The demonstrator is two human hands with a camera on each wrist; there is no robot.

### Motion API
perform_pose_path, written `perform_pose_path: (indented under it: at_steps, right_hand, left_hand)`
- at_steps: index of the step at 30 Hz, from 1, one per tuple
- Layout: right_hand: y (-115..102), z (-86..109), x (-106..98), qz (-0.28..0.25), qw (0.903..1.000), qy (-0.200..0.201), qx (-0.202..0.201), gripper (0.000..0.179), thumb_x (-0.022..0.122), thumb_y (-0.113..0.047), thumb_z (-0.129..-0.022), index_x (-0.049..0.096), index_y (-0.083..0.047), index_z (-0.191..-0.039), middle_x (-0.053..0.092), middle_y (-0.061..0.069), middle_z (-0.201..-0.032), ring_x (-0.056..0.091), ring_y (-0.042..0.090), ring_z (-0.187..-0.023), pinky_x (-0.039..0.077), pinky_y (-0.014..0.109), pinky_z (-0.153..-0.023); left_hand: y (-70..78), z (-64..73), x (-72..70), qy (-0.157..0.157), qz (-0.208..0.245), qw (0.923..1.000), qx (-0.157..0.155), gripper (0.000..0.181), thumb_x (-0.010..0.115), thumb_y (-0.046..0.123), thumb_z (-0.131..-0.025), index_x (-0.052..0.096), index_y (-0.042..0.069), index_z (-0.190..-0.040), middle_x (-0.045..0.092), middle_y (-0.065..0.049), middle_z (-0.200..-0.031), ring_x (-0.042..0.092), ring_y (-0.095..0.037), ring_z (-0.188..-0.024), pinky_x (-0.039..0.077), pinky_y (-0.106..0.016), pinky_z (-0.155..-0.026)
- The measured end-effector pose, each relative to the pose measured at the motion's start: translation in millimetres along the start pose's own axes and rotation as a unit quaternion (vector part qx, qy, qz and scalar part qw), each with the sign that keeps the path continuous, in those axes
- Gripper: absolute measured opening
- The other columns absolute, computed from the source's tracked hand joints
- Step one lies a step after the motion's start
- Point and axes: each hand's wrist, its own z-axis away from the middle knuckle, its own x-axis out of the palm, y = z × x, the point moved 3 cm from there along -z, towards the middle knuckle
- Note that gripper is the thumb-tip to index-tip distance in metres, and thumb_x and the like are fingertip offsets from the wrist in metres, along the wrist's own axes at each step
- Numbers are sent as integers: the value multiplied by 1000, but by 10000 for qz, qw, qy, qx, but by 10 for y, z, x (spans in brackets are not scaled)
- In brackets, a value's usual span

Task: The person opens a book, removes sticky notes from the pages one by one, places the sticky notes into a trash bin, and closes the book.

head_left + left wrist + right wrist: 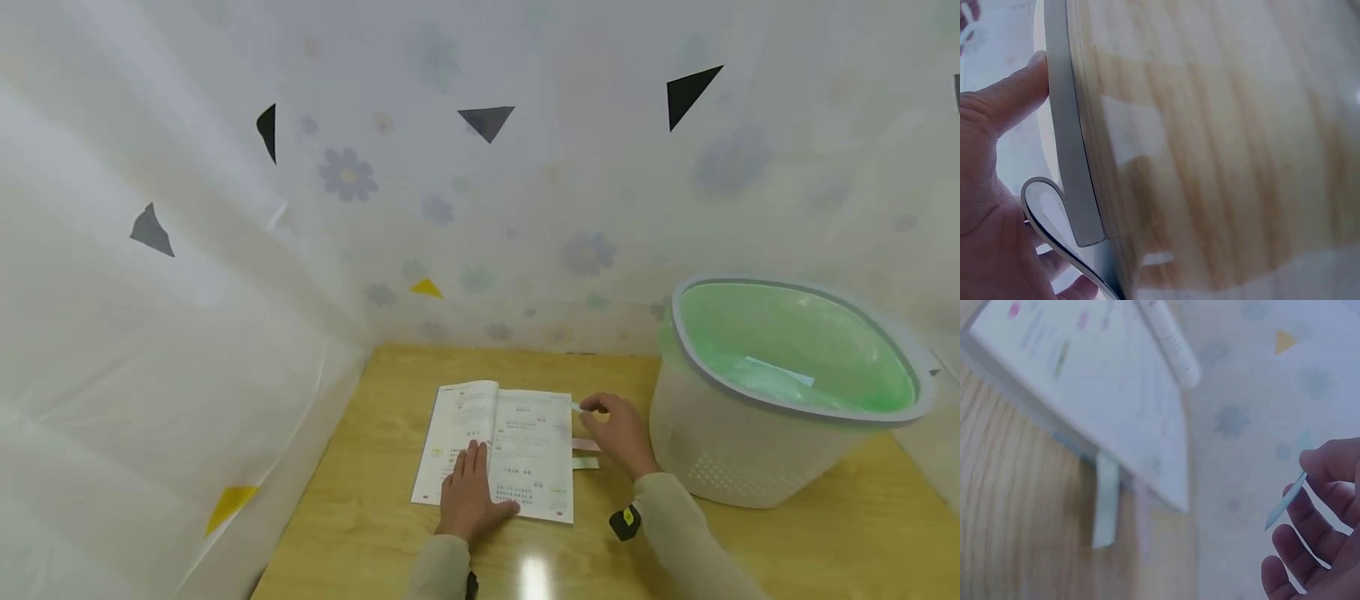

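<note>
An open book (pixel 532 450) with printed pages lies on the wooden table. My left hand (pixel 468 492) rests on its lower part near the fold, fingers extended and thumb out to the side. In the left wrist view, the thumb (pixel 1019 94) touches the book's edge, and a page corner (pixel 1041 206) curls up by the palm. Between thumb and forefinger, my right hand (pixel 621 429) pinches a pale blue sticky tab (pixel 1285 503) beside the book's upper right edge. A pink tab (pixel 586 445) and a pale green tab (pixel 585 463) stick out below it.
A tall basket (pixel 720 442) with a grey rim and green inside stands to the right, close to my right forearm; a pale strip (pixel 780 372) shows in it. Flower-patterned sheeting (pixel 510 208) hangs behind and at the left of the table (pixel 360 500).
</note>
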Motion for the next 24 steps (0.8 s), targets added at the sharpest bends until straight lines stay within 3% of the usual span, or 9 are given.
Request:
perform_pose_path:
  at_steps: [6, 12, 18, 21, 24]
  right_hand:
    - [-370, 103, -148, -62, 9972, 456, -592, 20, 67, -18, -94, 70, -8, -110, 70, 11, -115, 61, 30, -108, 51, 51, -93]
    - [-786, 274, -391, -177, 9844, 933, -1483, 13, 71, -11, -90, 71, -9, -104, 71, 8, -107, 63, 24, -100, 52, 46, -83]
    - [-1127, 537, -671, -399, 9545, 1410, -2596, 23, 75, 1, -83, 71, -12, -102, 71, 2, -104, 60, 12, -96, 49, 25, -82]
    - [-1286, 650, -842, -526, 9392, 1571, -3009, 30, 76, 8, -79, 71, -10, -103, 71, 5, -102, 59, 8, -96, 44, 15, -86]
    - [-1435, 723, -1045, -742, 9242, 1762, -3305, 31, 75, 12, -76, 71, -5, -102, 70, 11, -100, 58, 5, -98, 43, 13, -88]
  left_hand:
    - [64, -58, -65, 56, 42, 9999, 147, 112, 81, 54, -72, 24, 9, -158, 23, -11, -166, 24, -37, -152, 29, -59, -118]
    - [87, -103, -84, -28, 19, 10000, 76, 112, 82, 54, -72, 24, 9, -158, 23, -12, -166, 24, -36, -153, 29, -59, -118]
    - [83, -78, -70, -102, 92, 9999, 45, 112, 82, 53, -72, 23, 9, -158, 22, -12, -166, 22, -37, -153, 28, -60, -119]
    - [76, -74, -74, -87, 39, 9999, 78, 112, 80, 54, -73, 22, 9, -158, 21, -12, -167, 22, -36, -153, 28, -59, -119]
    - [61, -98, -93, -36, 12, 9999, 95, 111, 79, 54, -74, 22, 10, -158, 20, -11, -167, 21, -36, -154, 28, -59, -119]
